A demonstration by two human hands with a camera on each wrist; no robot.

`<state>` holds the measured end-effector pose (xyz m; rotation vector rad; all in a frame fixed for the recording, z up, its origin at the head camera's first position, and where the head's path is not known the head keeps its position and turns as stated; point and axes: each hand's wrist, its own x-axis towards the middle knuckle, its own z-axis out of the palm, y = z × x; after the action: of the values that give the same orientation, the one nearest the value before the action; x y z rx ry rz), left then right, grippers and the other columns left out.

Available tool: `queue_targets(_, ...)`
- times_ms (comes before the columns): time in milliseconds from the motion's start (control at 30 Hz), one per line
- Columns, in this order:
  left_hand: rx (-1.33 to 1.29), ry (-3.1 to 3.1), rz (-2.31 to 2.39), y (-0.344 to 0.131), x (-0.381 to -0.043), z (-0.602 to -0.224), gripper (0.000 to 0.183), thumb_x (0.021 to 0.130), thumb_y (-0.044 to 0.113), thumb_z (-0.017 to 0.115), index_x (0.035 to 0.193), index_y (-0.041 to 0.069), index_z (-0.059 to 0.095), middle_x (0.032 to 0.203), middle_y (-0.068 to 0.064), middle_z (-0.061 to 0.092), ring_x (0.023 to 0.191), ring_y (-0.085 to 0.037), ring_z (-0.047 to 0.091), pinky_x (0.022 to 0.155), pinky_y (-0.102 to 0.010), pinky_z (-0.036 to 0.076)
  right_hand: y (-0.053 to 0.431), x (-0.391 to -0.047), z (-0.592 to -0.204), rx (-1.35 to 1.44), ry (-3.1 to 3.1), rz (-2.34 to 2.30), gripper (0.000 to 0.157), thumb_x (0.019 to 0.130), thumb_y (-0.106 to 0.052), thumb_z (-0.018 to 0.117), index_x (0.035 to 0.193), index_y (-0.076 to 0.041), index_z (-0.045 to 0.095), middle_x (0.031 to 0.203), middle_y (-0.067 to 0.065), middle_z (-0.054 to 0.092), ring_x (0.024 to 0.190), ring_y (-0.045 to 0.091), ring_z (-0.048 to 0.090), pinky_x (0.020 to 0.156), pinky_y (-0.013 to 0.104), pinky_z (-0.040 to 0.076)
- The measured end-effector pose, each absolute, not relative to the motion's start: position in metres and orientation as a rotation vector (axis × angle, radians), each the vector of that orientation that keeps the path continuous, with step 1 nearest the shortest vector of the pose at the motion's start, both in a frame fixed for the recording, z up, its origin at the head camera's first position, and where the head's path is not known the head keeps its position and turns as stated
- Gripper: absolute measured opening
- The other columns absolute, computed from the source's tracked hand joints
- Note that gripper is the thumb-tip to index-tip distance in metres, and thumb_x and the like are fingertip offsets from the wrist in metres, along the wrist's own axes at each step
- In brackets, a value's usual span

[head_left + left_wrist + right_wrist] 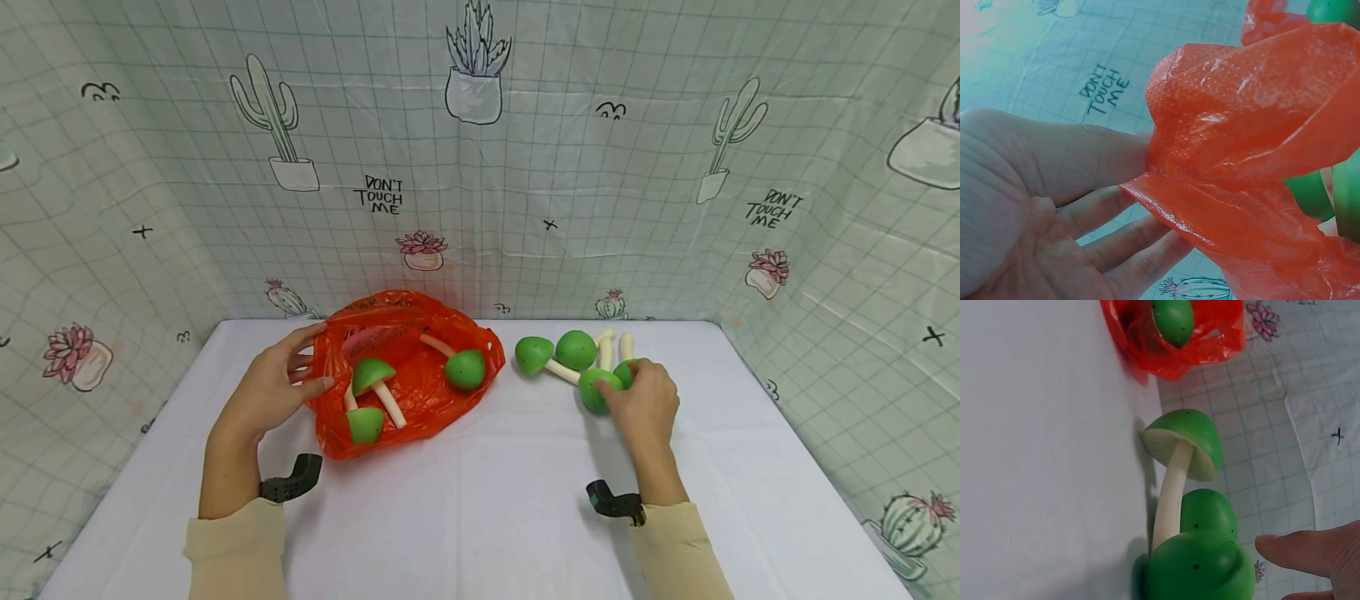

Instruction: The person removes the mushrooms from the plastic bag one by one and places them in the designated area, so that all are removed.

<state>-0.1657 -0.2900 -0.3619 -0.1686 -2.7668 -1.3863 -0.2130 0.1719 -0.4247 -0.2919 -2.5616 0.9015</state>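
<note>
A red plastic bag (435,404) lies with its mouth facing me, and three toy mushrooms with green caps (465,369) and pale stems are inside. My left hand (273,383) pinches the bag's left edge between thumb and fingers; the left wrist view shows the thumb (1104,150) against the red film. To the right of the bag, several more green mushrooms (533,356) lie in a cluster. Over the near caps (597,392) of this cluster reaches my right hand (647,404). In the right wrist view its thumb (1297,550) is extended, a small gap from the cap.
A white cloth covers the table (480,517). Behind it and along both sides hangs a checked curtain (510,258) printed with cacti, close to the table's back edge. Black wrist cameras (292,479) are strapped to both forearms.
</note>
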Motion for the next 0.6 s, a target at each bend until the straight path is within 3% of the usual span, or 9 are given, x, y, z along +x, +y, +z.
queue_targets(167, -0.167, -2.767, -1.383, -0.2905, -0.1659, -0.3628, 0.076, 0.097, 0.000, 0.070, 0.164, 0.004, 0.033, 0.160, -0.028, 0.041, 0.136, -0.053, 0.050, 0.105, -0.059, 0.050, 0.1700, -0.2134, -0.4240, -0.277, -2.545, 0.902, 0.055, 0.083, -0.019, 0.087, 0.120, 0.016, 0.066, 0.107, 0.032, 0.065, 0.103, 0.049, 0.061, 0.089, 0.062, 0.048)
queue_targets(600, -0.177, -2.758, -1.398, -0.2913, -0.1677, -0.3634, 0.076, 0.097, 0.000, 0.071, 0.163, 0.004, 0.034, 0.160, -0.028, 0.042, 0.136, -0.053, 0.051, 0.107, -0.060, 0.048, 0.1623, -0.2131, -0.4208, -0.259, -2.457, 1.045, 0.053, 0.087, -0.020, 0.086, 0.126, 0.011, 0.067, 0.115, 0.030, 0.069, 0.107, 0.044, 0.068, 0.101, 0.057, 0.049)
